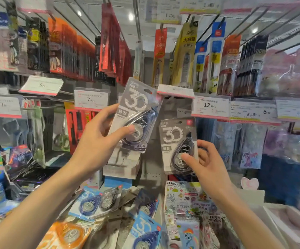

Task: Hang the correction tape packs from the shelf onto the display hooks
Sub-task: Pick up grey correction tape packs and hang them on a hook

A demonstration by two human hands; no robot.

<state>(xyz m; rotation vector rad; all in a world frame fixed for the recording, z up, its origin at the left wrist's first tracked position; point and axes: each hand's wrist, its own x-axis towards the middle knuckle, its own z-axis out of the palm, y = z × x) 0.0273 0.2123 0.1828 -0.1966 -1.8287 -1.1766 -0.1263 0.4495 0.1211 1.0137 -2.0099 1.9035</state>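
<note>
Left hand [99, 139] pinches tilted grey correction tape pack [136, 115], thumb on blister. Right hand [202, 164] grips second grey pack [179, 144], upright, just beside first. Packs look light, card stiff, plastic bubble slick (hold by lower card edge, leave hang-hole free). More packs [99, 202] loose on shelf below. Price tags [210, 106] crowd hooks; little room between.

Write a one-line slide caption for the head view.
Left hand lifts a tilted grey correction tape pack while right hand holds another pack upright before the hooks.
</note>
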